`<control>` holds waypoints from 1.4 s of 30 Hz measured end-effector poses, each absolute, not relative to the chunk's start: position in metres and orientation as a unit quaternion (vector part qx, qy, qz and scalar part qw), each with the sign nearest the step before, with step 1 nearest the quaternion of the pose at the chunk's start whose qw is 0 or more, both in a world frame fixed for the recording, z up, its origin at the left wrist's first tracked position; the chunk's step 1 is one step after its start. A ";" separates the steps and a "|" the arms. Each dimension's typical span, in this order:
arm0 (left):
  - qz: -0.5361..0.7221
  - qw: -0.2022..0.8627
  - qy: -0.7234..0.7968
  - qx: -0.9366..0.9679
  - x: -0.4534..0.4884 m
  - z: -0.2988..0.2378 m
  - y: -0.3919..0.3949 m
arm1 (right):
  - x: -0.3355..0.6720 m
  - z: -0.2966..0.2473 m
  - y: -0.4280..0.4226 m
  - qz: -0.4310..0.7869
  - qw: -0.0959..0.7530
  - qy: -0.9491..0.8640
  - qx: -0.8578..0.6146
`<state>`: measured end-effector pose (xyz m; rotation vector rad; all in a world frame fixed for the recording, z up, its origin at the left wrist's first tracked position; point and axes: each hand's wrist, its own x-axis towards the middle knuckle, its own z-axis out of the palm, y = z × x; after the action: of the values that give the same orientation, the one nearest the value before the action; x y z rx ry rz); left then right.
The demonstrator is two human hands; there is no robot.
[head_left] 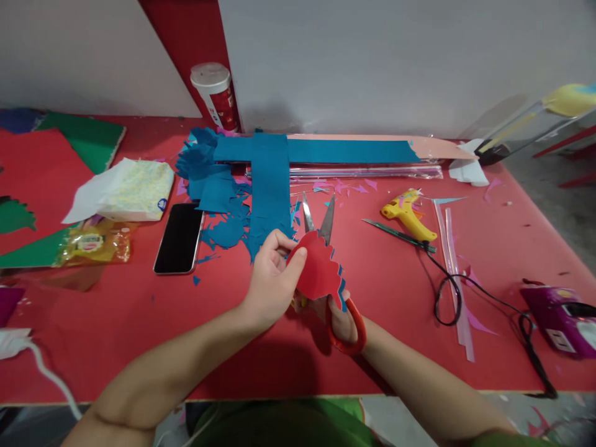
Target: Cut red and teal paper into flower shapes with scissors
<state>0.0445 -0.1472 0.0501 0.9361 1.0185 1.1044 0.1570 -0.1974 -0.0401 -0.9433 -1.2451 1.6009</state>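
Observation:
Between thumb and fingers, my left hand [275,282] pinches a red paper piece [317,267] with a jagged right edge. A strip of blue paper [343,292] shows behind that edge. Scissors with red handles [359,326] are in my right hand [343,321], whose fingers are partly hidden behind the paper and handle. The two blades [328,220] stand apart and point away from me, passing behind the red piece. Beyond my left hand lie a blue paper strip [270,186] and a heap of blue paper cut-outs [228,226].
Left of my hands lie a phone [179,239], a tissue pack [142,189] and a yellow wrapper [95,243]. To the right are a yellow glue gun [410,214], a green-handled cutter [395,234], a black cord [454,279] and a purple box [559,316]. A cup [215,96] stands by the wall.

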 end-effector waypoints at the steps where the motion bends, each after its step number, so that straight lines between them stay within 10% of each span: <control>1: 0.482 0.640 0.444 0.402 0.045 0.050 -0.148 | 0.156 -0.038 -0.197 0.642 0.439 -0.504 -0.375; 42: 0.477 0.664 0.446 0.366 0.047 0.046 -0.148 | 0.143 -0.018 -0.196 0.677 0.479 -0.419 -0.370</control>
<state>0.0468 -0.1479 0.0465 0.8266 1.0067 1.0776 0.1425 -0.1958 -0.0184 -0.9034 -1.0234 1.6528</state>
